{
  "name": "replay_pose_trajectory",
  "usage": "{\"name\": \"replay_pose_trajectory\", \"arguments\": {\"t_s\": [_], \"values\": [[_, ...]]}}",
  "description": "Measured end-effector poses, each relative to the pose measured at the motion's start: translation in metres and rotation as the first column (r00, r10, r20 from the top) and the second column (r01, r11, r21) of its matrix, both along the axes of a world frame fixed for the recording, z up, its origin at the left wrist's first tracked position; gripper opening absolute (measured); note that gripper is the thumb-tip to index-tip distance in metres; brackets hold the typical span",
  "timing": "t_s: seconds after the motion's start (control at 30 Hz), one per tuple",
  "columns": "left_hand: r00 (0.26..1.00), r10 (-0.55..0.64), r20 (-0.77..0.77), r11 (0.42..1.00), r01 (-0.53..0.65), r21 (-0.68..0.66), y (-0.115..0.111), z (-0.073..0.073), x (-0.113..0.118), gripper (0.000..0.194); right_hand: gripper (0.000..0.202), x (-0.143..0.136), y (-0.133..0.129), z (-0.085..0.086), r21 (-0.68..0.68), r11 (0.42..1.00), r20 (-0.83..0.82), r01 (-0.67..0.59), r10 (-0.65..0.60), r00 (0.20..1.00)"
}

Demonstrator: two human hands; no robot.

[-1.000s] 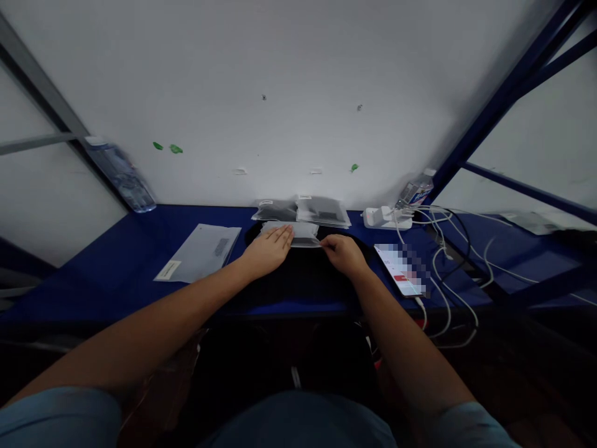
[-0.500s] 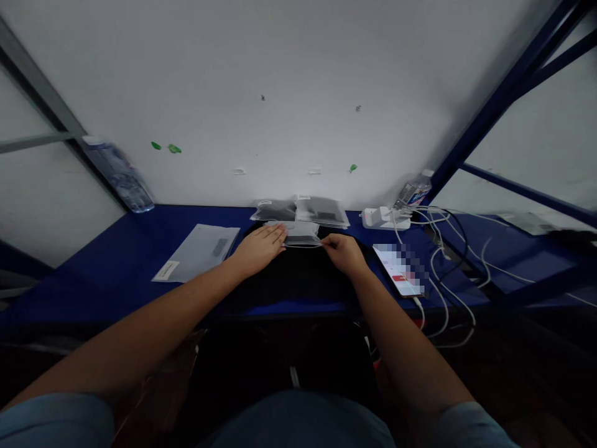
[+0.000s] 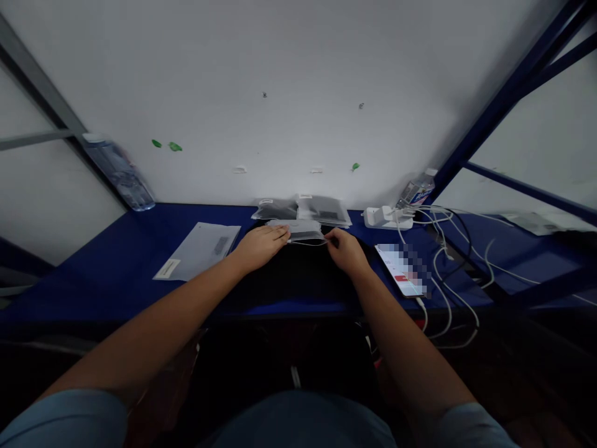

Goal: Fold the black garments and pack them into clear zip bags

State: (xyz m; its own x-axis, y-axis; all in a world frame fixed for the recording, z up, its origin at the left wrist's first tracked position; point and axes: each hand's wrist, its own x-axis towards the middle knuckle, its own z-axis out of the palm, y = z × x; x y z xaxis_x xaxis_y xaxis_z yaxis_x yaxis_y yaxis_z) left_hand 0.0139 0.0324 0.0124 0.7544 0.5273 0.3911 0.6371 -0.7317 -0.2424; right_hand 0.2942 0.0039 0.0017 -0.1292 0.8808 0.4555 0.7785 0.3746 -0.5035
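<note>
A frosted plastic bag (image 3: 305, 229) with something dark inside lies on a piece of black fabric (image 3: 293, 274) in front of me. My left hand (image 3: 263, 244) rests on the bag's left part, fingers stretched out flat and close together. At the bag's near right corner, my right hand (image 3: 346, 249) pinches the edge between thumb and fingers. The near edge of the bag bows out in a pale curved line between the hands. What exactly the bag contains cannot be made out.
Two filled bags, one on the left (image 3: 276, 209) and one on the right (image 3: 324, 209), lie against the wall. A flat labelled bag (image 3: 198, 249) is at left. To the right are a phone (image 3: 398, 270), a power strip (image 3: 387, 218), loose cables and a bottle (image 3: 418, 188). Another bottle (image 3: 119, 171) leans at left.
Both hands have shifted slightly, staying on the bag. The bag's near edge bows a little more between them. The camera view has moved a touch.
</note>
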Motion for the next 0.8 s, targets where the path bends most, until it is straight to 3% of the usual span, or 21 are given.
{"name": "replay_pose_trajectory", "arguments": {"t_s": [0.1,0.17,0.27,0.33,0.57,0.8], "values": [[1.000,0.004,0.021,1.000,-0.004,-0.005,-0.002,0.000,0.005,0.041,0.034,-0.010,-0.009,0.009,0.167,0.986,0.169,-0.004,-0.025,0.985],[0.999,0.006,0.039,1.000,-0.007,0.011,-0.004,0.000,0.008,0.041,0.035,-0.022,-0.013,0.018,0.231,0.970,0.283,-0.074,0.005,0.959],[0.998,-0.001,0.060,0.999,-0.001,0.035,-0.006,-0.001,0.011,0.040,0.028,-0.043,-0.012,0.028,0.178,0.948,0.444,-0.265,0.163,0.881],[0.997,-0.015,0.082,0.999,0.011,0.046,-0.007,-0.002,0.012,0.038,0.023,-0.054,-0.007,0.029,0.144,0.938,0.493,-0.315,0.208,0.845],[0.971,-0.155,0.182,0.981,0.129,0.146,-0.005,-0.008,0.012,0.028,0.021,-0.060,0.004,0.013,0.225,0.916,0.504,-0.332,0.182,0.844],[0.927,-0.202,0.316,0.969,0.143,0.199,-0.007,-0.009,0.013,0.018,0.021,-0.054,0.005,0.009,0.278,0.897,0.425,-0.345,0.207,0.881]]}}
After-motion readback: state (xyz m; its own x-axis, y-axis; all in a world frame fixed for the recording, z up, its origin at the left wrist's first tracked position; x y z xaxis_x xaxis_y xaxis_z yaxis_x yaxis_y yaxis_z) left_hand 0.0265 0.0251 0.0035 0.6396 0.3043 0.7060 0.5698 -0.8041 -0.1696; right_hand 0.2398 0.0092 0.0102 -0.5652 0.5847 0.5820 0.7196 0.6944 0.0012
